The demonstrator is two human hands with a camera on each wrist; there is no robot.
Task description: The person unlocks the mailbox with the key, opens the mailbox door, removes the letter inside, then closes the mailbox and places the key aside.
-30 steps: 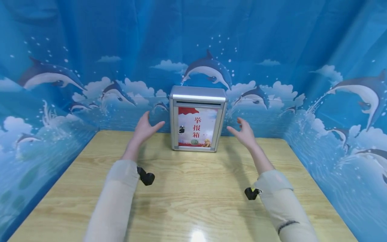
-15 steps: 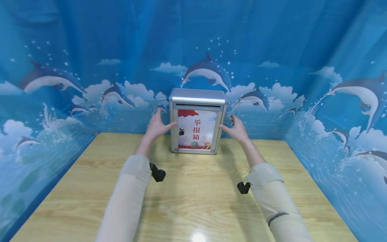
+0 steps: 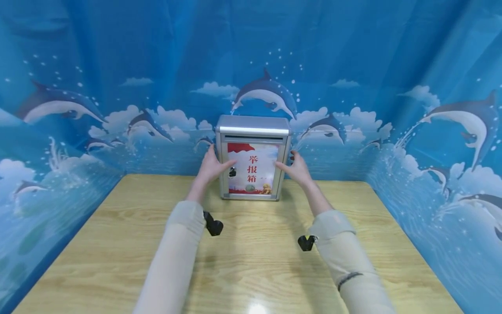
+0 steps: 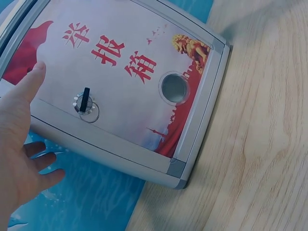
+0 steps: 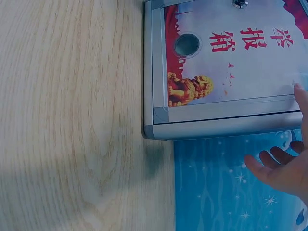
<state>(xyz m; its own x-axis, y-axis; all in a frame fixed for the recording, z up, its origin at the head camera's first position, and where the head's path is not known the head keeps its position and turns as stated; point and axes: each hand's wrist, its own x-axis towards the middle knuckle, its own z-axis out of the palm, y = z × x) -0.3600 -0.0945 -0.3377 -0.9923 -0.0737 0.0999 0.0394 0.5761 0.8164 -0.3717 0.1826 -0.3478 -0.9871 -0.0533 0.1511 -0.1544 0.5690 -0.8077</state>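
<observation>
A grey metal suggestion box (image 3: 252,121) stands upright at the back of the table, a slot under its top and red characters on its front panel. My left hand (image 3: 210,167) is at the box's left side, thumb over the front edge and relaxed fingers beside the wall. A small key (image 4: 85,99) with a ring sits in the lock near that thumb. On the other side, my right hand (image 3: 300,170) mirrors it, its thumb over the front panel and fingers loosely bent next to the side wall. A round window (image 4: 174,88) shows low on the panel.
The wood-grain table (image 3: 251,244) stretches in front of the box. Blue dolphin-print curtains (image 3: 157,56) hang right behind the box and along both sides. Black wrist cameras (image 3: 213,225) stick out from both cuffs.
Both hands have moved inward from either side to the box, and their thumbs now overlap its front. The box stays where it was on the table.
</observation>
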